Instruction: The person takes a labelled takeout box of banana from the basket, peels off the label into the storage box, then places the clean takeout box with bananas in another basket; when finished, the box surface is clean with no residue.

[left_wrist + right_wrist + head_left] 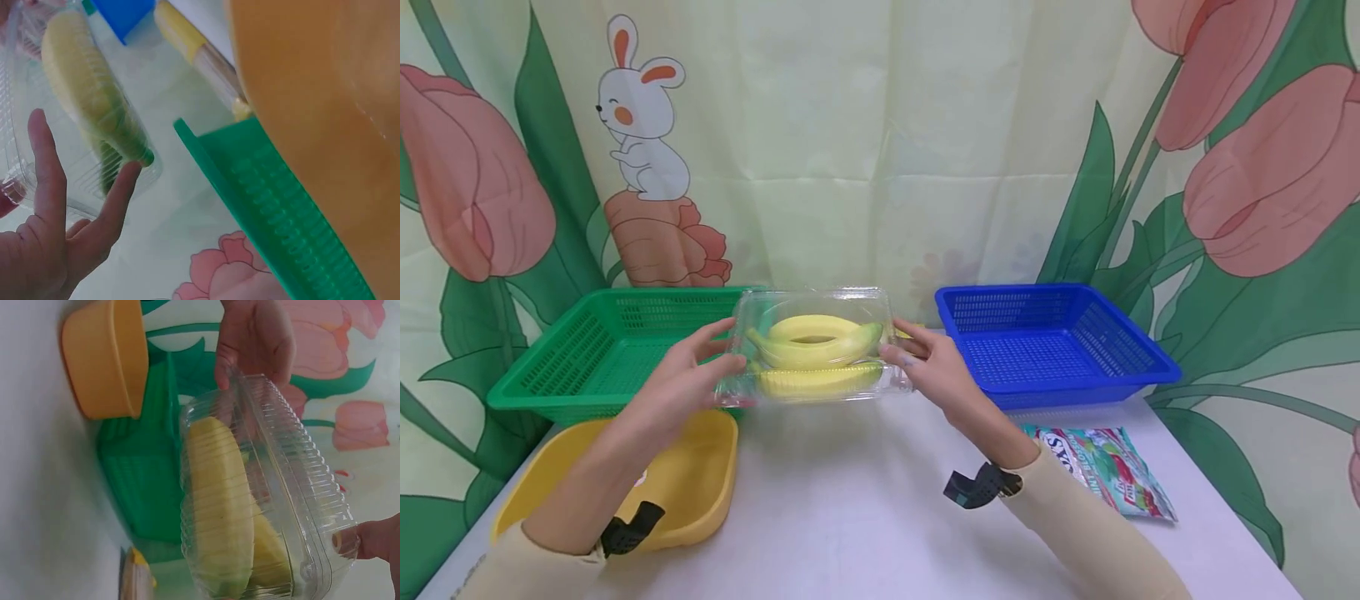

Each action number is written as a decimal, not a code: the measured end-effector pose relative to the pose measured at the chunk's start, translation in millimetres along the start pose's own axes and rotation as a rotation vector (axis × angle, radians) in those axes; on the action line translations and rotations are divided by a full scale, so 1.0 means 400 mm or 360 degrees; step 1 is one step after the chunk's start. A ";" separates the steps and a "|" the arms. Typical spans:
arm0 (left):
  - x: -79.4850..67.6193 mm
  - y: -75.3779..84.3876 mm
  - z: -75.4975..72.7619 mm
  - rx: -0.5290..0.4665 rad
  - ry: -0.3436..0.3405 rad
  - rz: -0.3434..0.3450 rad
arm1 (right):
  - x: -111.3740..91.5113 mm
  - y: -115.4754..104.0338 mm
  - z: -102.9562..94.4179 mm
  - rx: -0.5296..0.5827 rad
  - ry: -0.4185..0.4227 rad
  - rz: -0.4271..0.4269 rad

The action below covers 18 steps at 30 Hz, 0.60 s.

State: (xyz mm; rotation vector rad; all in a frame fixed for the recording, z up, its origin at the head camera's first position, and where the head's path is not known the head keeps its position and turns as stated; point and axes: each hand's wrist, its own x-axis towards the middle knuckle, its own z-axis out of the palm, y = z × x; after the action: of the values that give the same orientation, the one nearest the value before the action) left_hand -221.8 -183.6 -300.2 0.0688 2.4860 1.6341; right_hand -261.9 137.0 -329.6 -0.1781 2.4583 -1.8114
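Observation:
A clear plastic clamshell box is held up above the white table, between my two hands. Inside lie yellow bananas with greenish ends, seen through the lid. My left hand holds the box's left end, thumb toward me. The left wrist view shows two of its fingers spread along the clear plastic. On the opposite end my right hand grips the box, its thumb on the near side and other fingers behind. The right wrist view shows the box from the side, with both hands at it.
A green basket stands at the back left, with a yellow basin in front of it. At the back right is a blue basket. A teal printed packet lies before it. Behind the box lies a yellow-ended object.

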 end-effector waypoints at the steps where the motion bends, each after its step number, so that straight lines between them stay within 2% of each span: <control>1: 0.004 -0.002 -0.008 0.0002 0.0005 -0.0001 | 0.006 -0.004 0.009 0.0008 0.0016 0.0000; 5: 0.023 -0.015 -0.034 -0.0005 0.0016 -0.0020 | 0.030 -0.012 0.041 0.0061 0.0059 0.0003; 9: 0.041 -0.028 -0.053 -0.0170 0.0035 -0.0035 | 0.050 -0.014 0.073 0.0137 0.0097 -0.0005; 12: 0.053 -0.036 -0.071 -0.0273 0.0067 -0.0035 | 0.065 -0.018 0.099 0.0129 0.0140 -0.0047; 18: 0.071 -0.050 -0.113 -0.0276 0.0128 -0.0048 | 0.089 -0.029 0.145 0.0136 0.0182 -0.0140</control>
State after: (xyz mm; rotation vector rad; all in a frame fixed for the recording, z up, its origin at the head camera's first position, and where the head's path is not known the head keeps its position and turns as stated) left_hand -256.1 -229.0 -304.1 -0.0572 2.3774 1.8667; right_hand -288.8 73.6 -335.8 -0.1846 2.4781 -2.0122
